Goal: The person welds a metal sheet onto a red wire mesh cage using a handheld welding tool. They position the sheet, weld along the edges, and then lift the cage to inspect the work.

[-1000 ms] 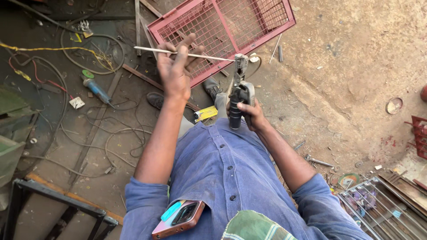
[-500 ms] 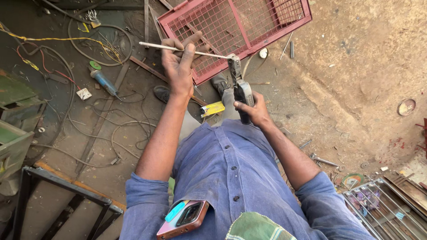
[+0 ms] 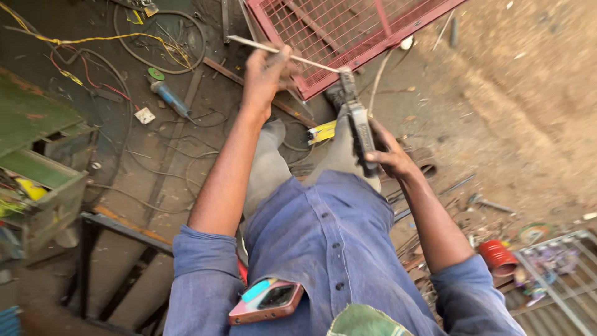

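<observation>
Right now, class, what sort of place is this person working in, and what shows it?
Probably a metalworking or welding yard: a red mesh frame lies on the dirt, cables trail about, and the hands hold a thin rod and clamp-like holder.

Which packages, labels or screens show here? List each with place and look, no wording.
Phone: in the shirt's chest pocket, pink case, dark screen, teal patch.
Yellow packet: on the ground between the legs, flat, yellow and dark.
White tag: on the ground near a blue tool, small, square.
</observation>
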